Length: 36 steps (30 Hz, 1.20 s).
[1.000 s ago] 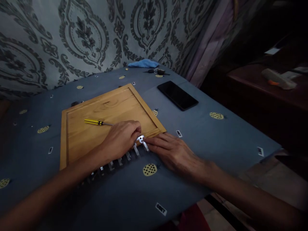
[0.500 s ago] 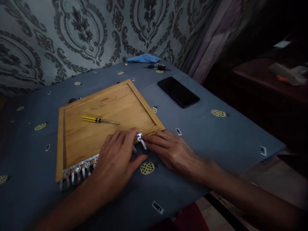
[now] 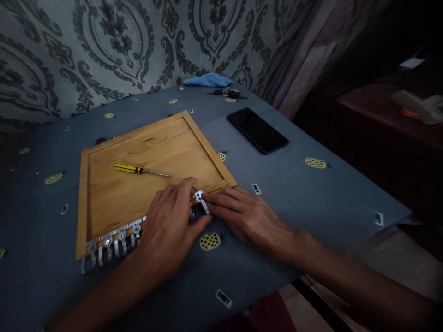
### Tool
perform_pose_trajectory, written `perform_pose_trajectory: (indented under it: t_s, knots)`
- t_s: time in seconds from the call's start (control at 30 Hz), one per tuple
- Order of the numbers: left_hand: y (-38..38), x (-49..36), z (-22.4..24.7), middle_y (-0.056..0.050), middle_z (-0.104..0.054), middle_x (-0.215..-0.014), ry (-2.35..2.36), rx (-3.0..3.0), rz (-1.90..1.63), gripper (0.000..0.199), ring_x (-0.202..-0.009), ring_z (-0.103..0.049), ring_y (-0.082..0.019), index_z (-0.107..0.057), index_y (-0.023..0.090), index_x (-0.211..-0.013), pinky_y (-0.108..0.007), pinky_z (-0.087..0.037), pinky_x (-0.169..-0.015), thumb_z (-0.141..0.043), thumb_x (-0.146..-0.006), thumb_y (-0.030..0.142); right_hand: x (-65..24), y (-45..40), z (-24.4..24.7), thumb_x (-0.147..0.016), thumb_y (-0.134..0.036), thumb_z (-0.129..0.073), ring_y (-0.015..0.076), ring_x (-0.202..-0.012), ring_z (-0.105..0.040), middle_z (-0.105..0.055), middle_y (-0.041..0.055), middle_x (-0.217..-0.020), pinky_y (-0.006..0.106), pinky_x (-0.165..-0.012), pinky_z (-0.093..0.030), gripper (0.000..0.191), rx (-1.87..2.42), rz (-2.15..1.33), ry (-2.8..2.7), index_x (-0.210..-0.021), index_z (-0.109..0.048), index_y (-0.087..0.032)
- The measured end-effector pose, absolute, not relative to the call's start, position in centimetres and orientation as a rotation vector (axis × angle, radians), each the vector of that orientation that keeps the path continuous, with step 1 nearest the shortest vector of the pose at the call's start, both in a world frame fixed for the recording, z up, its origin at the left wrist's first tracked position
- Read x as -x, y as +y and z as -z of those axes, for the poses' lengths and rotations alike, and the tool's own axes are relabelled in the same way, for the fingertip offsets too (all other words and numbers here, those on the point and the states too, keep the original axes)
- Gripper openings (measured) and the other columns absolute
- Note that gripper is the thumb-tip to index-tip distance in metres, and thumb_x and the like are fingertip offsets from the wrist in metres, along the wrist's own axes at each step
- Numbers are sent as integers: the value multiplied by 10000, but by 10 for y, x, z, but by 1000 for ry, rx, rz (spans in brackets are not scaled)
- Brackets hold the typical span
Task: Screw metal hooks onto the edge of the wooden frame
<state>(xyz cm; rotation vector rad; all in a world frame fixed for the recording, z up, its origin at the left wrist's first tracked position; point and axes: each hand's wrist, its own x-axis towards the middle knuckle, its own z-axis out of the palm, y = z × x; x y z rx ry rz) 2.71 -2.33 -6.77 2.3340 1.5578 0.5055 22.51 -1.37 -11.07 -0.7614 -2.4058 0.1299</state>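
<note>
I count two hands — the left (image 3: 169,223) and the right (image 3: 249,216) — at the near edge of one wooden board (image 3: 138,193). On that board lies one screwdriver (image 3: 128,168), and along its near edge runs one hook rail (image 3: 108,240), whose hooks are too covered to count. The table (image 3: 346,198) also carries one phone (image 3: 258,130) towards its right edge, plus one blue cloth (image 3: 208,80) and one set of keys (image 3: 233,93) by the far corner.

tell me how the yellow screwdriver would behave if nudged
The screwdriver would probably roll a little, since its handle looks rounded, though the wooden board's raised border might stop it. Its straight metal shaft should stay stiff.
</note>
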Motion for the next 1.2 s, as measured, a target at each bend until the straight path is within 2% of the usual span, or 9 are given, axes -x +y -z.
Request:
perform_pose_trajectory:
  t_s: [0.27, 0.43, 0.6, 0.8, 0.97, 1.2]
  knots:
    - [-22, -28, 69, -5, -659, -1061, 1593, -2248, -552, 656, -1033, -600, -263, -384, 258, -1217, -452, -477, -902, -806, -718, 202, -226, -14, 107, -974, -94, -468, 221, -1005, -680, -719, 110, -1156, 410, -855, -585, 268, 780, -220, -2398, -1146, -668, -135]
    - [-20, -29, 69, -10, -658, -1045, 1593, -2244, -577, 650, -1034, -600, -251, -383, 245, -1203, -436, -472, -908, -813, -716, 214, -229, -1, 92, -985, -141, -475, 190, -1022, -674, -692, 99, -1149, 331, -840, -571, 260, 865, -453, -2315, -1186, -638, -171]
    - [-19, -29, 67, -28, -671, -1043, 1592, -2211, -579, 643, -1046, -608, -265, -386, 226, -1194, -442, -472, -907, -809, -710, 201, -215, 22, 71, -953, -172, -549, 158, -779, -623, -653, 59, -887, 276, -676, -465, 131, 1145, -602, -2407, -925, -673, -143]
    - [-20, -30, 65, -38, -667, -1030, 1576, -2200, -574, 642, -1024, -606, -283, -385, 218, -1188, -458, -473, -887, -813, -709, 205, -197, 41, 56, -871, -142, -649, 146, -768, -628, -693, 34, -839, 249, -677, -406, 56, 1354, -825, -2492, -859, -699, -163]
    - [-19, -30, 65, -55, -653, -1056, 1578, -2230, -569, 611, -1022, -598, -296, -389, 223, -1155, -455, -476, -868, -811, -713, 222, -189, 49, 50, -866, -142, -632, 150, -757, -626, -710, 36, -810, 247, -657, -380, 91, 1436, -785, -2597, -857, -720, -161]
    - [-19, -30, 64, -55, -652, -1058, 1572, -2226, -551, 530, -1023, -607, -296, -382, 232, -1085, -461, -470, -878, -781, -735, 223, -187, 47, 53, -874, -131, -606, 178, -829, -638, -710, 61, -862, 261, -705, -392, 99, 1401, -671, -2647, -877, -704, -144]
